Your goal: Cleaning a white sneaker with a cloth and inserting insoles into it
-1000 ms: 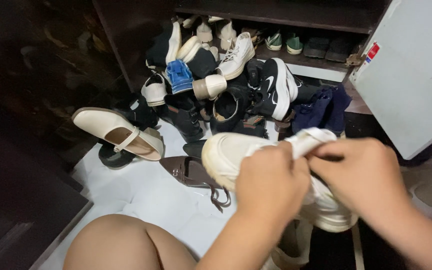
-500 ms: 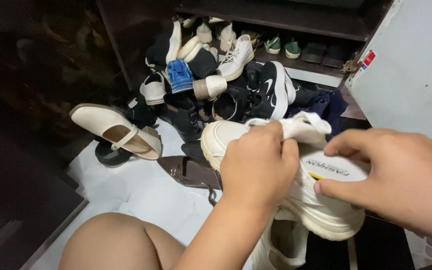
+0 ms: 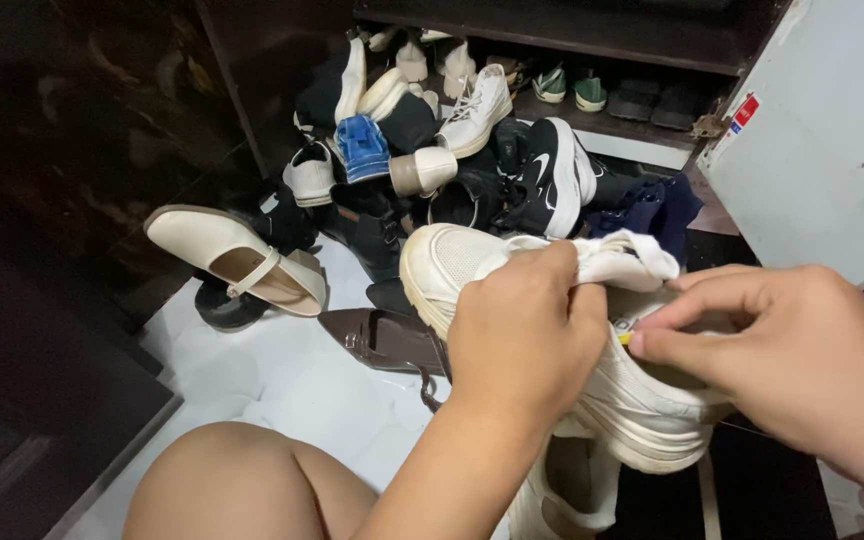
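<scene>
White floor (image 3: 282,385) runs up to a dark shoe cabinet (image 3: 552,30), and a white door (image 3: 832,150) stands open on the right. Over that floor the left hand (image 3: 527,335) has its grip closed around the upper of a cream chunky sneaker (image 3: 472,265), pinching the white tongue (image 3: 622,258) up and back with the fingers curled over it. The sneaker is held off the floor, toe pointing away to the left of this grip, heel toward the person. Just right of it, the right hand (image 3: 797,355) reaches its fingers into the sneaker's opening, thumb and forefinger close together at the insole; whether this grip has hold of anything cannot be told. Directly below both hands lies a second cream sneaker (image 3: 567,495). Left of the left grip a brown pointed shoe (image 3: 382,340) lies flat, and farther left a cream strap shoe (image 3: 237,262). Beyond the hands is a heap of shoes, among them a black sneaker (image 3: 547,175) and a blue sandal (image 3: 362,148). A bare knee (image 3: 242,485) shows at lower left.
</scene>
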